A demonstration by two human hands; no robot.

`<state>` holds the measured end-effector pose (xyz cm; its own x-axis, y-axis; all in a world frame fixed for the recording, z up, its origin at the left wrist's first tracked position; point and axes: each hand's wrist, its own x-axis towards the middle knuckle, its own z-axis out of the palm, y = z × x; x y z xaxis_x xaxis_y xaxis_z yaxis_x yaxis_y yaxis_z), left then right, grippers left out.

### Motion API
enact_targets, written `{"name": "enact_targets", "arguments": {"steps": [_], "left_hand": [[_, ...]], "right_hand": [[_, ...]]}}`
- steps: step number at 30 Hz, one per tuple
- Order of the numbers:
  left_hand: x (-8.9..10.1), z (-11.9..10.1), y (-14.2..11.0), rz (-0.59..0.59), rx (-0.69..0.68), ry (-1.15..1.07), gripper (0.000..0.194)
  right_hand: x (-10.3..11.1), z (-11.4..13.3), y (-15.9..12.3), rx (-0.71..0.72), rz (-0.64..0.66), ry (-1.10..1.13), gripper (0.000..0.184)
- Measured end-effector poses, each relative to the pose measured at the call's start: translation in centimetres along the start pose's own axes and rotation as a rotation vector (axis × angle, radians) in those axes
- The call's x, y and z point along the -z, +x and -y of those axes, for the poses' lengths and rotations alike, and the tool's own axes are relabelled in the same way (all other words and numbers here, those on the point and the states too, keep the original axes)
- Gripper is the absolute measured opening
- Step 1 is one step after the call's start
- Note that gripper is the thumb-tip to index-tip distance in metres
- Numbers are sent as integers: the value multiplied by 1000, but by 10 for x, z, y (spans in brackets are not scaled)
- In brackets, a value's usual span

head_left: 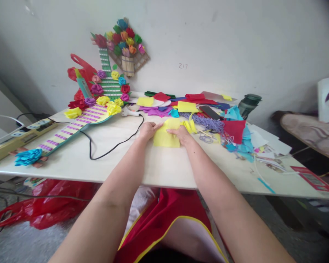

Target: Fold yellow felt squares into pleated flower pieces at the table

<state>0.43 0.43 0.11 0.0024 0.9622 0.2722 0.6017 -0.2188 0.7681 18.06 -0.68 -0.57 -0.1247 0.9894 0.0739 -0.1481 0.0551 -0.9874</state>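
Observation:
A rectangular sheet of yellow crepe paper [166, 138] lies low over the white table in front of me. My left hand [148, 130] is closed at its upper left edge, with the thumb reaching onto the paper. On the opposite side my right hand [183, 134] grips the right edge, one finger stretched across the sheet. Some fingers of both hands are hidden. Just beyond my right hand lie curled yellow paper strips [190, 126]. A bundle of purple string [205, 122] is spread behind them.
At left stands a guitar-shaped craft [79, 122] with paper flowers, near a power strip [22, 135]. A glue gun [131, 112] trails its black cord [117, 144] across the table. Stacked coloured paper [159, 109], a phone [210, 112] and a dark bottle [249, 105] line the back.

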Motion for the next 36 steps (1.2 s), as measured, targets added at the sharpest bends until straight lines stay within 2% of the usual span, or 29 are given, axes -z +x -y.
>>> {"name": "enact_targets", "arguments": {"steps": [6, 13, 19, 25, 36], "left_hand": [[1, -4, -1, 0, 4, 54, 53], [5, -11, -10, 52, -11, -135, 54], [3, -10, -10, 99, -42, -273, 41], [3, -14, -10, 83, -17, -309, 40], [3, -7, -10, 188, -61, -379, 35]], "right_hand": [[-1, 1, -2, 6, 17, -2, 41], [-3, 6, -7, -28, 56, -18, 42], [-4, 6, -7, -91, 94, -30, 43], [-3, 5, -6, -99, 89, -63, 35], [-3, 0, -4, -99, 75, -114, 34]]}}
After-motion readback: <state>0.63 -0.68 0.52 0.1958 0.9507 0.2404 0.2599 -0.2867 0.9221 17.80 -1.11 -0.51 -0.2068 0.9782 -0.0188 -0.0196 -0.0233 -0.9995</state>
